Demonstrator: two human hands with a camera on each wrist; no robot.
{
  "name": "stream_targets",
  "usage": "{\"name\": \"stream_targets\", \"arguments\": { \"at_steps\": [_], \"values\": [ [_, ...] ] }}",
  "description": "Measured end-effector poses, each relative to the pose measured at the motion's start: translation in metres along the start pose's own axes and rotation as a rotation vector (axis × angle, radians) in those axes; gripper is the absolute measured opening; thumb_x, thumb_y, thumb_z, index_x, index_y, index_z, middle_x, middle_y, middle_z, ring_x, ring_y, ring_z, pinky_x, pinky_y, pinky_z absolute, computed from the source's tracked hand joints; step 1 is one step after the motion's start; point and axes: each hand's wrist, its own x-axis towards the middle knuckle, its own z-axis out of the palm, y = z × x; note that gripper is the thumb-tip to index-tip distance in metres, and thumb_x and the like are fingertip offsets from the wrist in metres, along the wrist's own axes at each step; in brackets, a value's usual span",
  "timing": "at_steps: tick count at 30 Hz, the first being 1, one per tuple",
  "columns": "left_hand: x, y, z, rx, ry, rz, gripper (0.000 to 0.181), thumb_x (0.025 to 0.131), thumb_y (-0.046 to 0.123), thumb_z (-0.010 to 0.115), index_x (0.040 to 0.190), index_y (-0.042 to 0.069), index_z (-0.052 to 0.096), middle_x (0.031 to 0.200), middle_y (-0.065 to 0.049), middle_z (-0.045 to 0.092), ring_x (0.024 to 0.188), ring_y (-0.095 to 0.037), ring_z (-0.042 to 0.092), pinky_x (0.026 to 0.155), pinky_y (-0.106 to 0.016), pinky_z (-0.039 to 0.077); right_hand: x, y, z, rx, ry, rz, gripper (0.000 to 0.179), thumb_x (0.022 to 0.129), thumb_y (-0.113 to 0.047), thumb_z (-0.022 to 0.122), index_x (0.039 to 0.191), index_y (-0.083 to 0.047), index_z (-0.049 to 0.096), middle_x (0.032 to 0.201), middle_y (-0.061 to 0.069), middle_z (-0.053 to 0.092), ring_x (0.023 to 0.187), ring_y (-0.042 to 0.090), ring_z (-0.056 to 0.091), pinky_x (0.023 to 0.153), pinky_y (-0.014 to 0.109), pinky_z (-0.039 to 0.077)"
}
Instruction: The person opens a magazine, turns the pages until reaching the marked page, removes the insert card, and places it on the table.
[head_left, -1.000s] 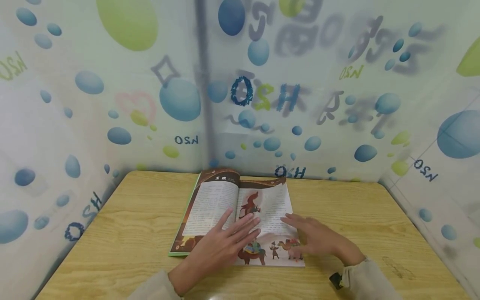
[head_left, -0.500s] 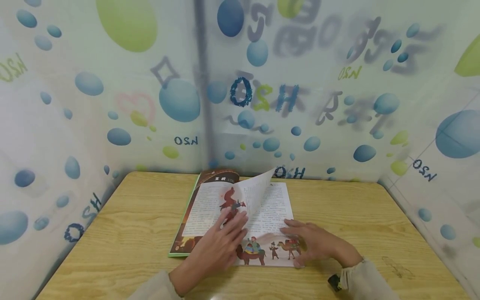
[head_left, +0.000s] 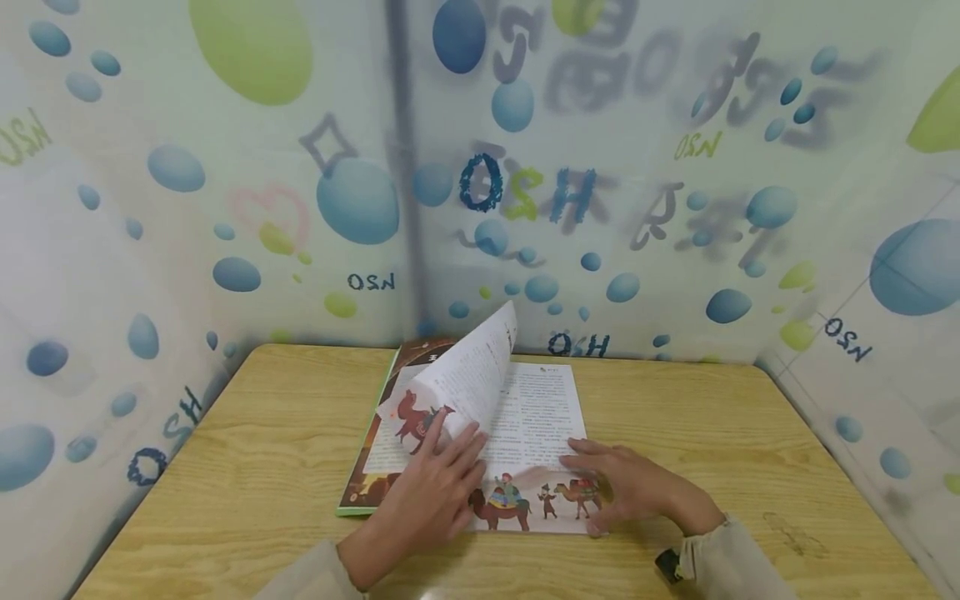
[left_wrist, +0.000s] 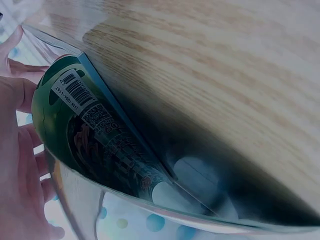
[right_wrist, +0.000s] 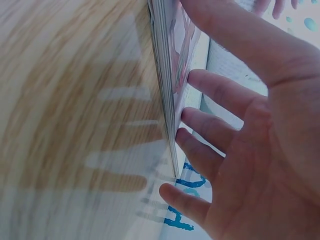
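An open magazine (head_left: 536,417) lies on the table, with text and camel drawings on its right side. One page (head_left: 476,358) stands half turned, curling to the left over the left side. My left hand (head_left: 438,483) rests on this page's lower part with its fingers stretched out. In the left wrist view the green back cover (left_wrist: 55,115) bows up, showing a barcode. My right hand (head_left: 633,479) touches the magazine's lower right edge, thumb and fingers spread. The right wrist view shows its fingertips against the page edges (right_wrist: 167,100).
The wooden table (head_left: 285,417) spreads out on both sides of the magazine. Behind it and at its sides stand pale walls (head_left: 637,125) printed with blue and green drops and lettering. A dark object (head_left: 667,565) sits at my right sleeve.
The page has lifted from the right side and swung left under my left hand, baring the text page beneath. My left hand has shifted slightly left. The right hand has moved slightly at the edge.
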Motion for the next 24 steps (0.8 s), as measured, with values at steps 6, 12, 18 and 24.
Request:
{"name": "stream_targets", "arguments": {
  "at_steps": [6,12,18,24],
  "values": [
    [-0.0024,-0.0007,0.0018,-0.062,0.02,-0.047,0.043,0.082,0.043,0.045,0.11,0.015,0.062,0.139,-0.01,0.044,0.134,-0.031,0.029,0.103,-0.065,0.013,0.0006,-0.0008,0.0,-0.004,0.001,-0.007,0.084,0.067,-0.055,0.073,0.138,-0.02,0.045,0.148,0.006,0.031,0.132,0.031,0.032,0.1,0.056,0.03],
    [-0.0039,0.0001,0.0033,-0.071,0.012,-0.088,0.046,0.081,0.046,0.046,0.112,0.016,0.062,0.136,-0.011,0.047,0.127,-0.034,0.039,0.101,-0.065,0.019,0.0005,-0.0013,0.0002,-0.001,0.001,-0.006,0.084,0.067,-0.055,0.073,0.138,-0.02,0.045,0.148,0.006,0.031,0.132,0.032,0.032,0.1,0.057,0.03],
    [-0.0059,0.0009,0.0058,-0.048,0.027,-0.116,0.049,0.081,0.048,0.046,0.116,0.017,0.061,0.132,-0.012,0.05,0.119,-0.036,0.045,0.097,-0.065,0.025,0.0002,-0.0013,0.0,0.0,-0.001,0.01,0.084,0.067,-0.055,0.072,0.138,-0.02,0.045,0.148,0.005,0.031,0.132,0.031,0.031,0.1,0.058,0.029],
    [-0.0083,0.001,0.0075,-0.056,0.01,-0.137,0.051,0.083,0.049,0.044,0.12,0.017,0.061,0.133,-0.011,0.05,0.118,-0.037,0.045,0.096,-0.064,0.026,-0.0003,-0.0011,-0.0004,0.008,-0.002,0.011,0.084,0.067,-0.055,0.073,0.138,-0.021,0.045,0.148,0.005,0.031,0.132,0.032,0.032,0.1,0.058,0.029]
  ]
}}
